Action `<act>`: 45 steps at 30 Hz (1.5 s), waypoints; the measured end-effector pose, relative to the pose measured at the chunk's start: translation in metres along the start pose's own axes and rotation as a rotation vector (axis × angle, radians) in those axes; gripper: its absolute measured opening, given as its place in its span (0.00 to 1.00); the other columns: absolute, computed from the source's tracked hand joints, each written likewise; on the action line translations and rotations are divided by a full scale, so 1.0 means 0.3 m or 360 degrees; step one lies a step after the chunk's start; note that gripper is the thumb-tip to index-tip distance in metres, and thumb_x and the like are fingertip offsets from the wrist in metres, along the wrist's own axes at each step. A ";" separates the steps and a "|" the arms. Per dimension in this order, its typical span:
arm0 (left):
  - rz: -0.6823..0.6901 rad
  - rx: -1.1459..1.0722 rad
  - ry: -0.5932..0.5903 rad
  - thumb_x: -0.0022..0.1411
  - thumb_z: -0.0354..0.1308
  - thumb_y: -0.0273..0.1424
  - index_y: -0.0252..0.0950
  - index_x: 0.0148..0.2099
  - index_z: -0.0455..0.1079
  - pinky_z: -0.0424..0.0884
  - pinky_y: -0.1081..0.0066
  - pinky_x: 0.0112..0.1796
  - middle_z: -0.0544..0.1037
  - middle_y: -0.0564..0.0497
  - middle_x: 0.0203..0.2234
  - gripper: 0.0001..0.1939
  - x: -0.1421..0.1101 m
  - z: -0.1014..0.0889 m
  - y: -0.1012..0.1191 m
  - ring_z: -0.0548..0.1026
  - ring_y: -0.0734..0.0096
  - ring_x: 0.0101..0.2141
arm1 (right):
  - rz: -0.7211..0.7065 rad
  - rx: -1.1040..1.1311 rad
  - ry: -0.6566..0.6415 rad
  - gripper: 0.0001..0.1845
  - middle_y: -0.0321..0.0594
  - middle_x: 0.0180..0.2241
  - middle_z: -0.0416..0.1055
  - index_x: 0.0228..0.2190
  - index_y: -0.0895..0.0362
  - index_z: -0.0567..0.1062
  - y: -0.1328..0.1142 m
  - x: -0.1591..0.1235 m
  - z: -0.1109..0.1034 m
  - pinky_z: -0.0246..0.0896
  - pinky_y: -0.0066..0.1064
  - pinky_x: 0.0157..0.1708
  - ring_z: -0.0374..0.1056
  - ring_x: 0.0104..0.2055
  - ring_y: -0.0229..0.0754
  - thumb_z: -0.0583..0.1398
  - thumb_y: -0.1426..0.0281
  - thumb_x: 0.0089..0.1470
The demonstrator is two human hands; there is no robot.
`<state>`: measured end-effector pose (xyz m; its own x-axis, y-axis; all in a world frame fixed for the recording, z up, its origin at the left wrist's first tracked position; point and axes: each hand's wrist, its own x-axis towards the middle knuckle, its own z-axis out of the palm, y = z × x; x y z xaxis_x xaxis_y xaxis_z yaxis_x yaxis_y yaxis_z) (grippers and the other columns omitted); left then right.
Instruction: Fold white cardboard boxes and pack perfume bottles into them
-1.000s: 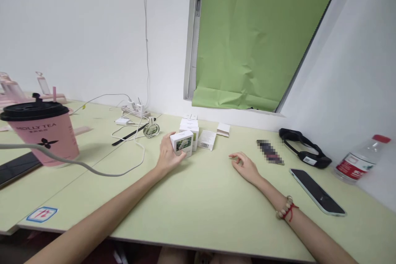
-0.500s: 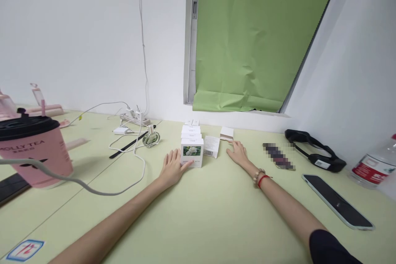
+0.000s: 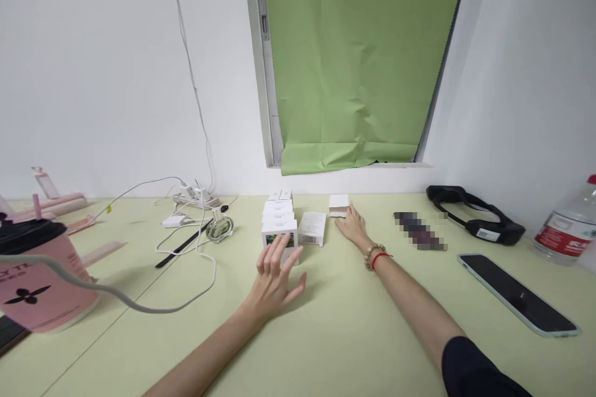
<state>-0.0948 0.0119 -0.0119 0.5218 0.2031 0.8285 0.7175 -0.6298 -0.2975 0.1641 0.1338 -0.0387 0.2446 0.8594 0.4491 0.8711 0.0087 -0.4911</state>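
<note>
Several white boxes (image 3: 279,226) stand in a row running back toward the wall, the front one printed with a flower picture partly covered by my fingers. My left hand (image 3: 275,276) is raised just in front of that box, fingers spread and holding nothing; contact with the box is unclear. To the right of the row lies a white carton (image 3: 312,228) with a barcode. Behind it is a small white open-ended box (image 3: 339,204). My right hand (image 3: 354,226) rests on the table at that box's right front corner, fingers stretched out, fingertips at its edge.
A glass bottle (image 3: 220,226), cables and a power strip (image 3: 198,200) lie to the left, with a pink cup (image 3: 46,285) nearer. On the right are a phone (image 3: 516,294), a black headset (image 3: 479,217), a pixelated object (image 3: 419,231) and a plastic bottle (image 3: 565,226).
My left hand has come away from the left side of the front box and lifted in front of it. My right hand has shifted slightly along the small box's right side. The view has turned slightly.
</note>
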 end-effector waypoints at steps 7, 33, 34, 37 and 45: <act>0.0322 -0.0335 -0.0480 0.56 0.49 0.29 0.39 0.52 0.62 0.63 0.63 0.49 0.70 0.44 0.48 0.20 0.059 0.000 0.058 0.67 0.61 0.50 | -0.0183 0.0148 0.0210 0.25 0.49 0.53 0.59 0.52 0.62 0.61 -0.035 -0.087 -0.088 0.45 0.38 0.55 0.52 0.56 0.46 0.48 0.74 0.51; -0.1321 -0.1782 -0.0447 0.62 0.37 0.48 0.34 0.40 0.63 0.64 0.71 0.32 0.71 0.49 0.31 0.24 0.198 0.148 0.271 0.67 0.69 0.31 | -0.0248 0.1857 -0.0369 0.27 0.40 0.53 0.62 0.52 0.53 0.62 -0.068 -0.432 -0.359 0.55 0.36 0.49 0.61 0.51 0.46 0.51 0.54 0.53; -0.1382 -0.1778 -0.0474 0.61 0.37 0.49 0.33 0.38 0.64 0.64 0.71 0.31 0.71 0.49 0.29 0.25 0.199 0.154 0.269 0.67 0.69 0.30 | -0.0230 0.1889 -0.0428 0.28 0.40 0.53 0.62 0.53 0.52 0.60 -0.064 -0.431 -0.357 0.54 0.37 0.49 0.61 0.51 0.46 0.51 0.54 0.53; -0.1545 -0.1678 -0.0579 0.61 0.34 0.51 0.32 0.31 0.64 0.62 0.70 0.28 0.69 0.50 0.23 0.29 0.199 0.164 0.266 0.66 0.70 0.26 | -0.0192 0.1858 -0.0623 0.29 0.42 0.50 0.65 0.53 0.53 0.60 -0.050 -0.429 -0.349 0.54 0.39 0.51 0.62 0.49 0.46 0.54 0.55 0.52; -0.1024 -0.1359 -0.0707 0.65 0.35 0.43 0.39 0.53 0.59 0.64 0.67 0.41 0.71 0.48 0.42 0.22 0.204 0.116 0.289 0.69 0.66 0.41 | -0.0185 0.1633 -0.0745 0.22 0.40 0.41 0.71 0.43 0.53 0.69 -0.062 -0.459 -0.329 0.56 0.40 0.51 0.63 0.49 0.46 0.60 0.57 0.47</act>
<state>0.0154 -0.0042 -0.0037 0.4109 0.8090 0.4202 0.4523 -0.5811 0.6765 0.1563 -0.0351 -0.0176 -0.1862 0.9309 0.3142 0.0649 0.3308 -0.9415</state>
